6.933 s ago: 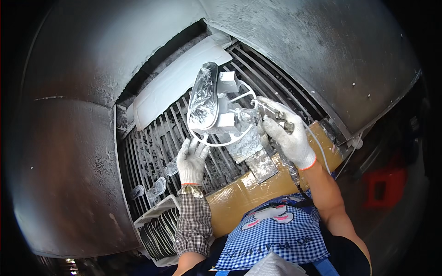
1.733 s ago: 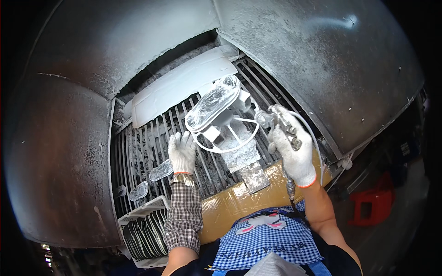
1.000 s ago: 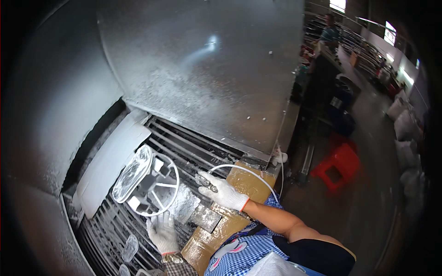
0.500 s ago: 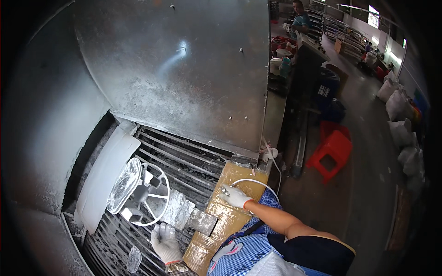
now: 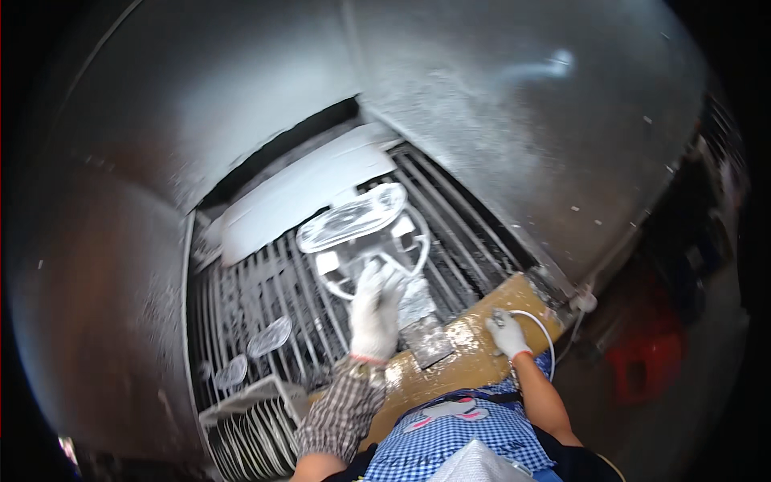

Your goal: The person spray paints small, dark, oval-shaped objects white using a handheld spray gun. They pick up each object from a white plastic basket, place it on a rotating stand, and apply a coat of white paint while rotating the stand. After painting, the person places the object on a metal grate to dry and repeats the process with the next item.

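Observation:
My left hand [image 5: 376,317], in a white glove, reaches over the middle of a white spoked wheel [image 5: 423,245]. Blur keeps me from telling whether its fingers grip the hub. On the wheel's far side an oval piece [image 5: 353,218] wrapped in clear film lies tilted. My right hand [image 5: 507,336], also gloved, is closed around a small metal tool on a white hose [image 5: 540,320]. It is above a yellowish board [image 5: 474,325] covered in shiny film. Between the hands, a grey metal block [image 5: 427,341] lies beside a foil-like piece [image 5: 418,299].
Under the wheel runs a dark slatted grate [image 5: 309,317]. Two flat oval film-covered pieces [image 5: 270,336] lie on it. A grey crate [image 5: 210,416] at near left holds several thin pale-edged pieces. Sheet-metal walls [image 5: 450,88] enclose the grate. A red stool [image 5: 642,361] stands right.
My view has swung left, bringing the crate into sight. My left hand has moved from beside the wheel to over its middle. The right hand still holds the tool on the hose.

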Demonstrator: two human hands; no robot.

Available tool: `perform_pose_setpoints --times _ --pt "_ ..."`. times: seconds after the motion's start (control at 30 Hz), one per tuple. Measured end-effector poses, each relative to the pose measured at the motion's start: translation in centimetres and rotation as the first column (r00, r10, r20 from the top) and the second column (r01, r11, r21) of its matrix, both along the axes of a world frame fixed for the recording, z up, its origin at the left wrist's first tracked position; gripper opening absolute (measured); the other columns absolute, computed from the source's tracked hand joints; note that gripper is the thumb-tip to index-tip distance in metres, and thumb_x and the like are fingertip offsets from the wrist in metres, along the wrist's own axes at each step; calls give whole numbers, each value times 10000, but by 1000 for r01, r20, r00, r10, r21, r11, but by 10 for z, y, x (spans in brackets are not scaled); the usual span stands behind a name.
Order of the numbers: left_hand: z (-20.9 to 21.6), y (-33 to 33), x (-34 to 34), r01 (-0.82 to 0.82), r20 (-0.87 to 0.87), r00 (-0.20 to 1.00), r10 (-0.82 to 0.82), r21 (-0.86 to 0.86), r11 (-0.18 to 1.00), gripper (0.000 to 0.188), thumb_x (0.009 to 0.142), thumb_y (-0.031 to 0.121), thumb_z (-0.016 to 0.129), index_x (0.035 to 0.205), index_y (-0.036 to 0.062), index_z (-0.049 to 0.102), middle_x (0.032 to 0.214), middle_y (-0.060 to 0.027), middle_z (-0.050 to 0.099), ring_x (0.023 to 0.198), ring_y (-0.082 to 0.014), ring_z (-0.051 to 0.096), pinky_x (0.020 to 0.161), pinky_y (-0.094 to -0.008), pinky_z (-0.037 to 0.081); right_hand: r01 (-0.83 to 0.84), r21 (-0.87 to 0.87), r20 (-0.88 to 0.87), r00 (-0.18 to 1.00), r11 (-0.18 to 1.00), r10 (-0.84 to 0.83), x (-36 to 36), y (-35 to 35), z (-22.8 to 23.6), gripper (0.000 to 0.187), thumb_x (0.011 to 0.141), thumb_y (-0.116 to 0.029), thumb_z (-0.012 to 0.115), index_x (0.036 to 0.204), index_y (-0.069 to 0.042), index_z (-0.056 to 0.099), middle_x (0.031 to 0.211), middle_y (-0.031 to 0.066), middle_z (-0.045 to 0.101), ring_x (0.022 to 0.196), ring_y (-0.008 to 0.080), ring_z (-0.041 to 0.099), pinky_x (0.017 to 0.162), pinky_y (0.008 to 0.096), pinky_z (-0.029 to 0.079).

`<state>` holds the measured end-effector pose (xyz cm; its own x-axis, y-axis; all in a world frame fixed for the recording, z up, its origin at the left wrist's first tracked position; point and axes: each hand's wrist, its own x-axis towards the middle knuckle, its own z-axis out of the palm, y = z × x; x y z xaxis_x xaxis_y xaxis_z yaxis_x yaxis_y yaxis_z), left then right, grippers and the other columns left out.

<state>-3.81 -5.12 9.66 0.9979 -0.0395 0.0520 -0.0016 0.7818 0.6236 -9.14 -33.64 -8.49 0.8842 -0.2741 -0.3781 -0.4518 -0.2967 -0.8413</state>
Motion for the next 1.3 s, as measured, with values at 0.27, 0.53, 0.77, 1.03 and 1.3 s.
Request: perform_pose_setpoints --times 0.27,0.53,0.77,1.03,1.3 --pt "-17 2 65 -260 -192 955 227 -168 951 383 1028 171 723 1338 1 575 1312 -161 622 1238 -317 614 1092 -446 527 -44 -12 45 998 999 44 2 -1 -22 483 1006 -244 684 1448 -75 587 1062 91 677 755 200 684 489 383 631" --pt "11 1 118 -345 -274 921 277 -244 906 502 994 166 768 1438 52 564 1430 -141 639 1379 -299 552 1163 -494 439 -17 31 20 1000 999 17 1 4 -23 373 1018 -254 678 1321 -40 633 928 82 659 684 183 650 464 382 616" --pt "11 1 120 -317 -227 939 259 -276 908 384 1040 128 687 1386 2 578 1338 -162 676 1213 -316 691 1020 -507 597 -2 0 26 1000 1000 2 -1 7 -24 332 1020 -247 669 1288 -55 630 883 78 648 645 171 641 453 378 610" --pt "12 6 119 -294 -183 947 263 -166 941 308 1041 153 704 1287 -11 619 1211 -158 725 1025 -305 740 836 -465 626 -32 -89 101 994 995 42 4 -5 -57 355 1010 -264 689 1280 -37 650 963 110 702 760 220 692 669 392 604" --pt "25 15 114 -310 -155 944 290 -121 943 300 1035 162 719 1257 -22 636 1154 -173 742 989 -306 754 782 -441 641 -4 -22 59 998 1000 6 2 14 -34 332 1016 -241 677 1292 -58 647 907 88 677 666 191 653 591 371 579"
